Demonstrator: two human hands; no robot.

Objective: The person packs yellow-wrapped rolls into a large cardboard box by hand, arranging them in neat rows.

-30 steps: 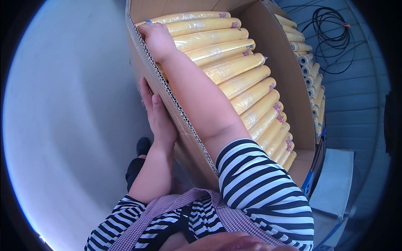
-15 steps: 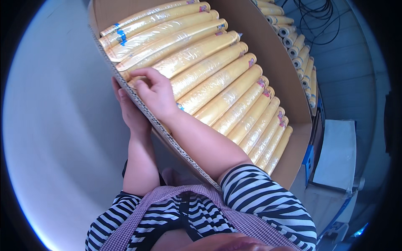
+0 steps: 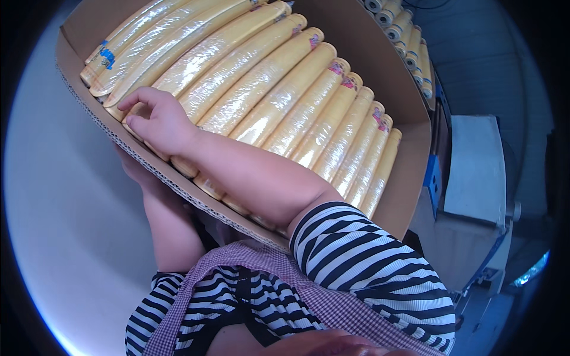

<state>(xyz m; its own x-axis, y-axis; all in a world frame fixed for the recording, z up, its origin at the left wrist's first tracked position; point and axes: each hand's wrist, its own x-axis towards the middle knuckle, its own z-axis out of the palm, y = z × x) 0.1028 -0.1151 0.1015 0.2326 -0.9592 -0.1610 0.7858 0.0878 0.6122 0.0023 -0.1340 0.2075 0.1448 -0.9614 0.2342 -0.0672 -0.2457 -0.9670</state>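
Observation:
A row of yellow rolls [image 3: 255,98] in clear shiny wrap lies side by side in an open cardboard box [image 3: 404,151]. My right hand [image 3: 163,121] reaches over the box's near wall, its thumb and index finger curled around the near end of a yellow roll at the left part of the row. Outside that wall is my left hand [image 3: 132,163], low against the cardboard, with its fingers hidden behind the box edge. My right forearm covers the near ends of several rolls.
More rolls [image 3: 409,50] with white ends are stacked beyond the box at the upper right. Right of the box stands a machine or stand with a pale flat panel [image 3: 473,166] and blue parts. A dark cable [image 3: 424,5] hangs at the top right. A smooth pale surface [image 3: 56,207] lies left.
Box, rolls and both hands sit further left in view. The left hand's fingers, seen before along the outer wall, are now hidden. My right hand keeps its curled hold at the roll's end.

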